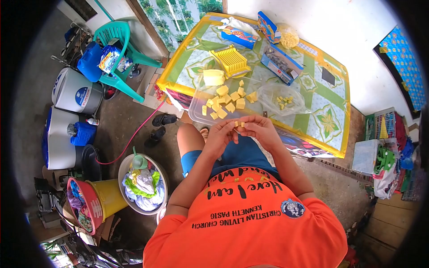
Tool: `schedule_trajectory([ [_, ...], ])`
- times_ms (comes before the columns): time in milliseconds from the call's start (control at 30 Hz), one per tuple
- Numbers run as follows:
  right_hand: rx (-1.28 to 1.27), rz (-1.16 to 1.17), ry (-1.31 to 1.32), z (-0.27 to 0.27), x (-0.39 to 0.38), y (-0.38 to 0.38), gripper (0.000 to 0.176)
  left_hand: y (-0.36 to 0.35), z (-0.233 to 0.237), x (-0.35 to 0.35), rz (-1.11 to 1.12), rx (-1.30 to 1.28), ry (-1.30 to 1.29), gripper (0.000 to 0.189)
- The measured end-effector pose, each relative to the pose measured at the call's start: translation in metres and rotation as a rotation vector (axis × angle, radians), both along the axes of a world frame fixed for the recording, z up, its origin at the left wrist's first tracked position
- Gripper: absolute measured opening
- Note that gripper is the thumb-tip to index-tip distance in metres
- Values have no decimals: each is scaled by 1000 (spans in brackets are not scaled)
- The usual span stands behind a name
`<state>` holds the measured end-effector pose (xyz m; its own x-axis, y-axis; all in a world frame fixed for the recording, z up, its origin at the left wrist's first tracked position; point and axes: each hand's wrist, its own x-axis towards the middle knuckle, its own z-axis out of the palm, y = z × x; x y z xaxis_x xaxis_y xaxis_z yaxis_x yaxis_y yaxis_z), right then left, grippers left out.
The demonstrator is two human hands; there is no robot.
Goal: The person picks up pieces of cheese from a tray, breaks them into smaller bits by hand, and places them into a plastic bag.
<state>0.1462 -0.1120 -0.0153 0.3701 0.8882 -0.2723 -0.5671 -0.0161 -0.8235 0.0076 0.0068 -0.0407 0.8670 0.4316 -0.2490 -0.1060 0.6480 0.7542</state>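
Note:
Close together at the table's near edge, both hands pinch small yellow pieces. My left hand (223,136) holds one yellow piece (237,124) in its fingertips, and my right hand (258,129) holds another beside it. Just beyond them, several yellow chunks (230,107) lie on a clear plastic tray (195,108), with a larger yellow block (214,77) at its back. A clear plastic bag (292,108) with small yellow pieces lies to the right. Behind the block is a yellow slotted rack (231,61).
The table (313,129) also bears blue boxes (281,64), a round container of yellow pieces (288,38) and a dark flat square (328,76). At left are a green chair (134,58), a laundry basin (164,187) and slippers (164,119). Baskets (385,123) stand at right.

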Motion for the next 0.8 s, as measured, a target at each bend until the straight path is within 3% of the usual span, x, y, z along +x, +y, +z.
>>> schedule_trajectory([
  [800, 22, 47, -49, -4, 0, 2, 29, 0, 0, -1, -8, -9, 20, 29],
])
